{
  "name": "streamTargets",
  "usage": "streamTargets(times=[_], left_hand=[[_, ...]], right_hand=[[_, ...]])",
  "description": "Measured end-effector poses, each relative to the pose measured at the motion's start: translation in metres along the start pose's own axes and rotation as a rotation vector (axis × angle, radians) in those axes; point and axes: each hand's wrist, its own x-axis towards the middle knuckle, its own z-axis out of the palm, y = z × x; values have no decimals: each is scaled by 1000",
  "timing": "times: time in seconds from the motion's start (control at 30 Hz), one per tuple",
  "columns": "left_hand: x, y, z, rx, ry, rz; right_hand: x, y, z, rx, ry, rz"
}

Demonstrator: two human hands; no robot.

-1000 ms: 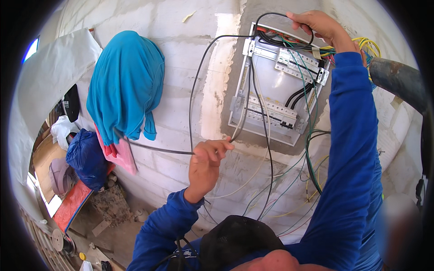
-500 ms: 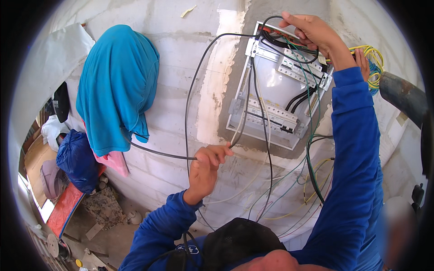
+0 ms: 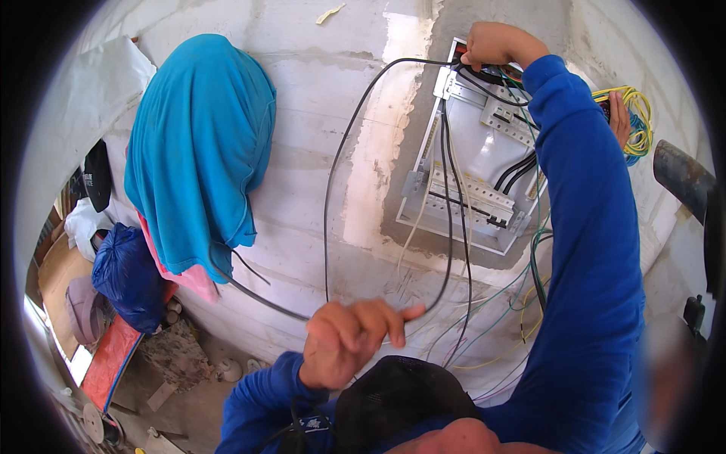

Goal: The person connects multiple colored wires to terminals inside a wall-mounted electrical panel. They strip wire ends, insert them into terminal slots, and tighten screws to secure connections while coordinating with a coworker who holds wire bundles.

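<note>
A white-framed electrical panel is set in the wall, with breaker rows and black cables inside. At its top left corner my right hand is closed on a black cable, which arches out and hangs down the wall. Lower down, my left hand, slightly blurred, has its fingers curled round a black cable with the index finger stretched out along it. From that hand the cable rises on the right to the panel. My right sleeve hides part of the panel's right side.
A turquoise cloth hangs on the wall at left. Another person's hand is by coiled yellow wires beside a dark pipe. Loose thin wires hang below the panel. A blue bag and a cable spool are at lower left.
My right hand has closed in on the panel's top left corner, drawing the cable loop down there. My left hand has moved lower and slightly right along the cable. The view has shifted slightly.
</note>
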Motion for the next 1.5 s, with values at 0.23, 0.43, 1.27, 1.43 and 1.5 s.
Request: streamTargets(times=[0.23, 0.43, 1.27, 1.43, 1.5], left_hand=[[-45, 28, 2, -93, 210, -112], [-53, 31, -5, -55, 295, -85], [-115, 44, 35, -62, 558, -202], [-141, 47, 19, -120, 775, -188], [-144, 50, 6, -180, 810, -184]], right_hand=[[-75, 9, 3, 655, 64, 242], [-135, 20, 78, 1578, 305, -17], [-11, 0, 22, -45, 277, -219], [-57, 3, 63, 837, 328, 62], [-77, -3, 88, 1240, 421, -21]])
